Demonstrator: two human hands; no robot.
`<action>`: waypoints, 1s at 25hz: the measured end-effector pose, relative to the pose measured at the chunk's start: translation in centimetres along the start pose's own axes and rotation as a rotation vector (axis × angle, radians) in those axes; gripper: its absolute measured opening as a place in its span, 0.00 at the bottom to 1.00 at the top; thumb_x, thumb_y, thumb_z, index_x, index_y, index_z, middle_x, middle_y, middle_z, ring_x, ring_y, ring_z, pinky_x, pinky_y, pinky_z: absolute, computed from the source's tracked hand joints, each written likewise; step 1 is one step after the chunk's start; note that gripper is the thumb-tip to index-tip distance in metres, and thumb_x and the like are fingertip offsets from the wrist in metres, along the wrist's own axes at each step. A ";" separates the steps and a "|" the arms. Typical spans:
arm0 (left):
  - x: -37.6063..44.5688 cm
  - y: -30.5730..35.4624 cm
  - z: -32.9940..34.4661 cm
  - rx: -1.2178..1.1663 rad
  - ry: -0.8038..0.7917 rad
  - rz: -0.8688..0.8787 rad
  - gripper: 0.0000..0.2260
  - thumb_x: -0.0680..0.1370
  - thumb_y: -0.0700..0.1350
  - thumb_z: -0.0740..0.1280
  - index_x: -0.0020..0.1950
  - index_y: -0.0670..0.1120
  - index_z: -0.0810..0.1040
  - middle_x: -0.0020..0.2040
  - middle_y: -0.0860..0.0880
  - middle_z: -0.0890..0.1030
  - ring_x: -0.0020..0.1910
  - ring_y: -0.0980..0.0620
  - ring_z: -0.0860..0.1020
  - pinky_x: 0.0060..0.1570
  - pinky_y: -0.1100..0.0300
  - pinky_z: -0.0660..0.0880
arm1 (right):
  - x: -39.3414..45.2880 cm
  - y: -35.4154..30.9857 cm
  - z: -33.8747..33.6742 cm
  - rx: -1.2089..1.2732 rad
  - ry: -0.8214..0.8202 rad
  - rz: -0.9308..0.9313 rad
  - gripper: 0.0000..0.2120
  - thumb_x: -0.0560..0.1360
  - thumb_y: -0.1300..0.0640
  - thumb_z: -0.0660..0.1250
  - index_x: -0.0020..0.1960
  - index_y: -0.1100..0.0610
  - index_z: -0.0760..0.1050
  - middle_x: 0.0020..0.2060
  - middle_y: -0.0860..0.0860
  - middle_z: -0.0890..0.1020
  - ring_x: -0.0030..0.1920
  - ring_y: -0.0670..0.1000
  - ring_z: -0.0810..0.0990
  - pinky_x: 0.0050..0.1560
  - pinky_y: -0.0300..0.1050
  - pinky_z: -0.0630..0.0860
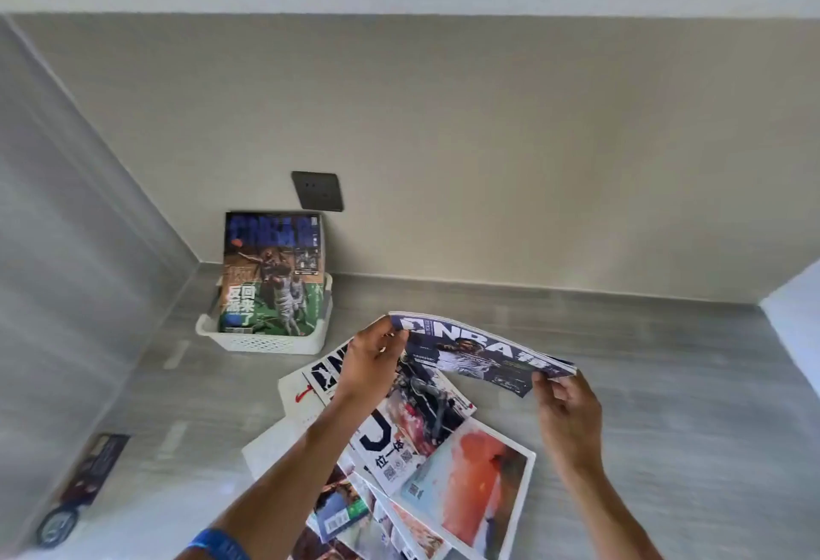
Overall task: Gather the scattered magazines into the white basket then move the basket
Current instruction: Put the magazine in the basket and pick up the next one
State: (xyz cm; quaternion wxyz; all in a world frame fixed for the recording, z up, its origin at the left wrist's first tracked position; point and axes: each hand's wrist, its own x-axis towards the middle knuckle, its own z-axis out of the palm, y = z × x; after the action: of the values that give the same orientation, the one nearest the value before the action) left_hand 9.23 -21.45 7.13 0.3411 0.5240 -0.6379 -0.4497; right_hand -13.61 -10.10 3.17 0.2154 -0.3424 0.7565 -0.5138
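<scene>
A blue NBA magazine (481,353) hangs in the air between both hands, sagging in the middle. My left hand (368,366) pinches its left top corner and my right hand (565,408) pinches its right end. Below them several magazines (426,439) lie fanned out on the grey surface. The white basket (266,340) stands to the back left, near the wall, with a magazine (273,275) upright inside it, leaning against the wall.
A dark wall socket (317,191) sits just above the basket. A dark flat card or booklet (84,488) lies at the left near the surface's edge. A white object's corner (794,315) juts in at the right.
</scene>
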 end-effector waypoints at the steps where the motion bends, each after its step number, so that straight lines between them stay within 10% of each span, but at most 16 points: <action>1: 0.4 -0.4 -2.8 0.001 0.075 0.000 0.09 0.80 0.47 0.65 0.40 0.58 0.77 0.31 0.58 0.81 0.26 0.62 0.74 0.27 0.70 0.70 | -0.1 -1.7 2.5 0.006 -0.036 -0.018 0.05 0.75 0.61 0.70 0.42 0.57 0.75 0.37 0.51 0.83 0.40 0.50 0.84 0.38 0.31 0.76; 4: 1.4 -1.5 -10.8 0.014 0.222 0.006 0.12 0.79 0.45 0.66 0.40 0.60 0.78 0.36 0.65 0.83 0.30 0.67 0.78 0.27 0.75 0.71 | -0.7 -6.5 10.1 -0.070 -0.159 -0.098 0.09 0.76 0.58 0.69 0.41 0.61 0.74 0.44 0.57 0.79 0.42 0.56 0.82 0.43 0.50 0.80; 8: 3.4 -3.2 -19.5 -0.163 0.290 -0.002 0.18 0.79 0.38 0.65 0.44 0.62 0.83 0.41 0.62 0.85 0.36 0.63 0.82 0.36 0.70 0.79 | -2.0 -12.5 18.1 -0.057 -0.350 -0.037 0.12 0.78 0.57 0.66 0.38 0.60 0.73 0.34 0.62 0.80 0.28 0.52 0.74 0.29 0.47 0.74; 20: 11.0 -8.2 -31.3 -0.180 0.314 -0.026 0.11 0.81 0.36 0.61 0.48 0.50 0.79 0.39 0.56 0.84 0.37 0.60 0.82 0.42 0.63 0.78 | -1.6 -20.6 31.1 0.124 -0.459 0.205 0.10 0.80 0.58 0.62 0.41 0.50 0.75 0.40 0.48 0.81 0.55 0.61 0.80 0.58 0.65 0.76; 25: 12.9 -9.2 -32.8 -0.150 0.335 -0.024 0.08 0.81 0.41 0.62 0.49 0.51 0.79 0.43 0.51 0.84 0.40 0.55 0.83 0.41 0.64 0.79 | -0.2 -21.3 34.5 0.123 -0.415 0.237 0.09 0.80 0.56 0.61 0.43 0.51 0.76 0.41 0.54 0.82 0.46 0.60 0.81 0.59 0.68 0.74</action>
State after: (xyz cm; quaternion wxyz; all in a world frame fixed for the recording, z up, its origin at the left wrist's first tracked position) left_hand 39.48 -41.56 9.95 0.4754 0.5723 -0.5302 -0.4066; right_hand 16.21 -36.75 9.81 0.4454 -0.3359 0.6982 -0.4487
